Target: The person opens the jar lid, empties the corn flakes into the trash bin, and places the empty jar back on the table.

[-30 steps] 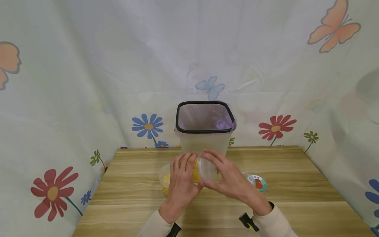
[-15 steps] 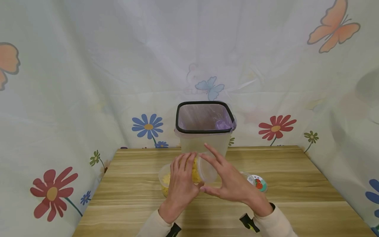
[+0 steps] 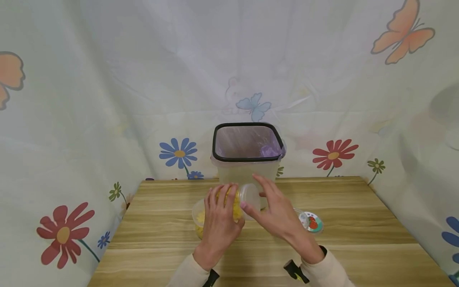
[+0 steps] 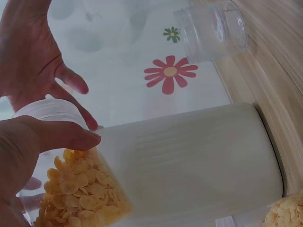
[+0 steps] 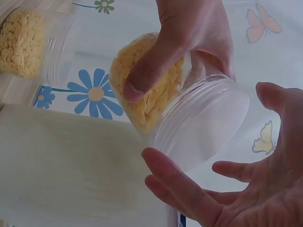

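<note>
My left hand grips a clear plastic jar of yellow flakes, which look like corn flakes, and tilts it on its side above the table. The jar's white translucent lid faces right, towards my right hand. Around that lid my right fingers are spread and loosely bent, not pinching it. Whether a fingertip touches the lid edge, I cannot tell. In the left wrist view, my left thumb lies across the jar just below the lid.
Behind the hands stands a translucent bin with a black rim and a purple liner. An open jar of flakes stands left. On the right are a clear jar and a round disc with a red picture.
My right hand has drawn back from the lid, opened its fingers, and turned to a new angle around it. The left hand holds the jar in nearly the same spot.
</note>
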